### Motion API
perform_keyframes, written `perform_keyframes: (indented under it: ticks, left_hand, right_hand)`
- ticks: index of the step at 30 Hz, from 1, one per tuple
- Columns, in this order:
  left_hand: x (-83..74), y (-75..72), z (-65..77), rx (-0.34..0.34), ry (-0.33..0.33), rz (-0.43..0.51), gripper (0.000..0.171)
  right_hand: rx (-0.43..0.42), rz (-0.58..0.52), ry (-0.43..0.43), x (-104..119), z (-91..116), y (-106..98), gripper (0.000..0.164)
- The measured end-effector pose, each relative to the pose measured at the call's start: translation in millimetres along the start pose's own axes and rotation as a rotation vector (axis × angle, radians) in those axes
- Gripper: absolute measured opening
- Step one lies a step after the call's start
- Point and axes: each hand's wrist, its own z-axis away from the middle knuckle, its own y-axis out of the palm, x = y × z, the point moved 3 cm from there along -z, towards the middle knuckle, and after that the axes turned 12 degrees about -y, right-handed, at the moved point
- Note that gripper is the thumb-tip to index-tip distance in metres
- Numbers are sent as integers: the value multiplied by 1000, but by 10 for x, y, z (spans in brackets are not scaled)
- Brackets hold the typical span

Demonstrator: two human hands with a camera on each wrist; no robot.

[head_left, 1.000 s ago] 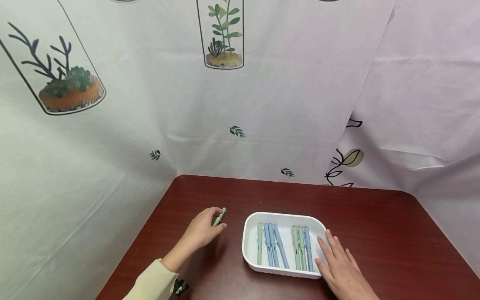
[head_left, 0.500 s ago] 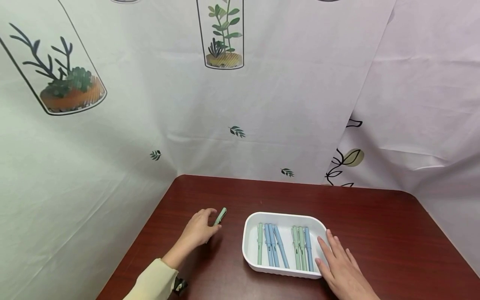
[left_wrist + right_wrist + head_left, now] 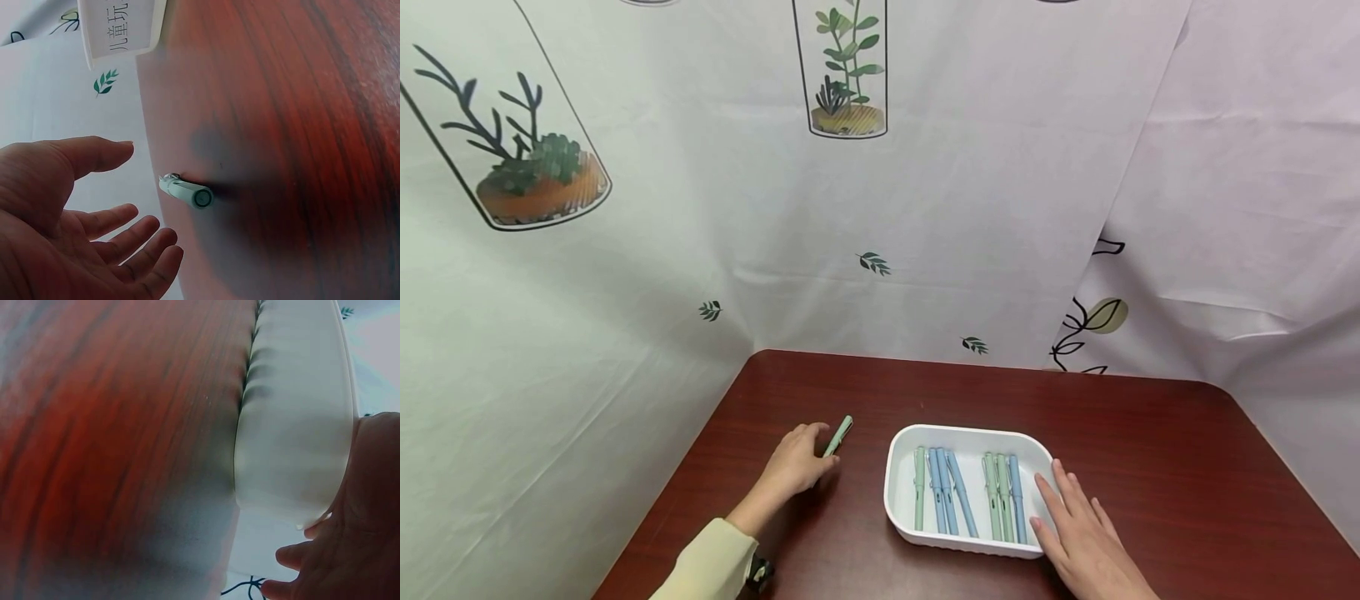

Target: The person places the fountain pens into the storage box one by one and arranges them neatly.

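A light green pen [image 3: 838,435] with a clip lies on the table, left of the white tray [image 3: 964,547]. Just to its left is my left hand [image 3: 795,461], its thumb and relaxed fingers spread apart. The left wrist view shows a gap between those fingers and the pen [image 3: 186,190], which is seen end-on. Inside the tray, green pens [image 3: 920,487] and blue pens [image 3: 942,492] lie side by side in two groups. My right hand [image 3: 1086,533] rests at the tray's right rim with fingers extended; the right wrist view has it against the outer wall [image 3: 294,437].
The dark red wooden table [image 3: 1150,450] has rounded back corners. White cloth [image 3: 962,208] printed with plants hangs behind it and at both sides. Printed characters show on the tray's side [image 3: 119,25] in the left wrist view.
My left hand has loosened from the green pen and shifted slightly left and back, leaving the pen on the table. My right hand and the tray stay put.
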Motion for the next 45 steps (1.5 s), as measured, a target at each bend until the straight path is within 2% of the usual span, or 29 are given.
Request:
perform_keyframes:
  ticks: [4,15,32,45]
  left_hand:
    - [28,22,-14,13,-17,3,56]
    - [87,97,-33,4,-6,-13,55]
    - [108,155,-65,-26,37,-57,47]
    - [105,212,-138,8,-4,-97,42]
  right_hand:
    - [-3,-1,0,0,0,-1,59]
    - [-5,-2,-1,6,11,3,58]
    - [-14,-14,-6,-11,18,24,58]
    - [-30,-14,-15,-6,7,12,57]
